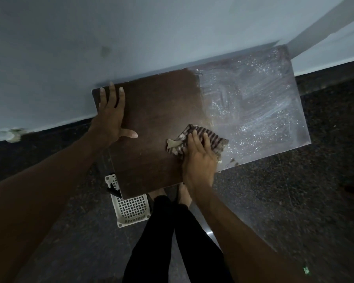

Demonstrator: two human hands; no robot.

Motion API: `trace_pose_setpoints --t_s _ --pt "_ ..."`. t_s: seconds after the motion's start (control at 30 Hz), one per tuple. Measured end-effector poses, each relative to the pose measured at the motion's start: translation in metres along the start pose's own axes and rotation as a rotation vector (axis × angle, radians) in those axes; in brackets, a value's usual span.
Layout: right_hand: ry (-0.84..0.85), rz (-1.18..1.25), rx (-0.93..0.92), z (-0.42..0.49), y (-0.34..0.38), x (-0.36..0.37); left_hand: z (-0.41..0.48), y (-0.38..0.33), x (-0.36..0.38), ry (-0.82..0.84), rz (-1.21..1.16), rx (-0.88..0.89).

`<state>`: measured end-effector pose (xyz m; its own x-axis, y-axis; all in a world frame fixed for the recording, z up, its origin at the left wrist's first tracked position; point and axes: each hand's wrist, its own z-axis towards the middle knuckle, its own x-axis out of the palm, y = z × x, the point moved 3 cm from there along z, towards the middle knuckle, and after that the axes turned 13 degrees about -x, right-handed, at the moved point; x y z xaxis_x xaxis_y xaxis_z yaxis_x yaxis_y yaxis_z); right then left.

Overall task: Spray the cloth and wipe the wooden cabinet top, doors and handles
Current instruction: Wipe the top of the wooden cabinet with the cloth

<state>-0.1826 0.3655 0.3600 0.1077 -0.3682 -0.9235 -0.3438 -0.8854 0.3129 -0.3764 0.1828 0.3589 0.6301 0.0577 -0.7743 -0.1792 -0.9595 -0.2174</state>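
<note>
Nearest, the right hand [198,160] lies flat, fingers straight, pressing the striped cloth [215,139] onto the dark wooden cabinet top [161,107]. Farther back, the left hand [109,117] rests spread wide at the left edge; the top's right half glistens wet.

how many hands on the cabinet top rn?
2. The left hand lies flat on the back-left corner of the cabinet top. The right hand presses the striped cloth near the front edge.
</note>
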Motion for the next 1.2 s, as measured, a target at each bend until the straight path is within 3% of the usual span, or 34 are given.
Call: trace_pose_setpoints --t_s 0.07,0.23,0.33,0.53,0.7,0.9,1.1,1.2 --pt "0.012 -0.008 0.005 -0.002 0.020 0.002 0.000 0.000 0.000 0.009 0.005 -0.005" --pt "0.117 -0.011 -0.232 -0.058 0.032 0.029 0.000 0.001 0.000 0.044 0.008 0.004" --pt "0.061 -0.006 -0.248 -0.084 0.009 0.024 0.001 0.004 -0.002 0.101 0.037 -0.018" --pt "-0.108 -0.032 -0.055 -0.066 -0.051 -0.006 -0.004 -0.006 0.003 0.104 0.088 -0.077" --pt "-0.185 0.037 0.066 -0.041 -0.033 -0.005 -0.005 -0.010 0.004 0.081 0.097 -0.090" --pt "-0.081 -0.009 -0.115 -0.071 0.002 0.013 -0.006 -0.013 0.004 0.102 0.138 -0.125" --pt "-0.204 0.079 0.200 -0.074 -0.051 0.002 -0.005 -0.011 0.003 0.117 0.141 -0.126" --pt "-0.276 0.056 0.192 -0.049 -0.068 -0.006 -0.006 -0.011 0.003 0.106 0.148 -0.131"
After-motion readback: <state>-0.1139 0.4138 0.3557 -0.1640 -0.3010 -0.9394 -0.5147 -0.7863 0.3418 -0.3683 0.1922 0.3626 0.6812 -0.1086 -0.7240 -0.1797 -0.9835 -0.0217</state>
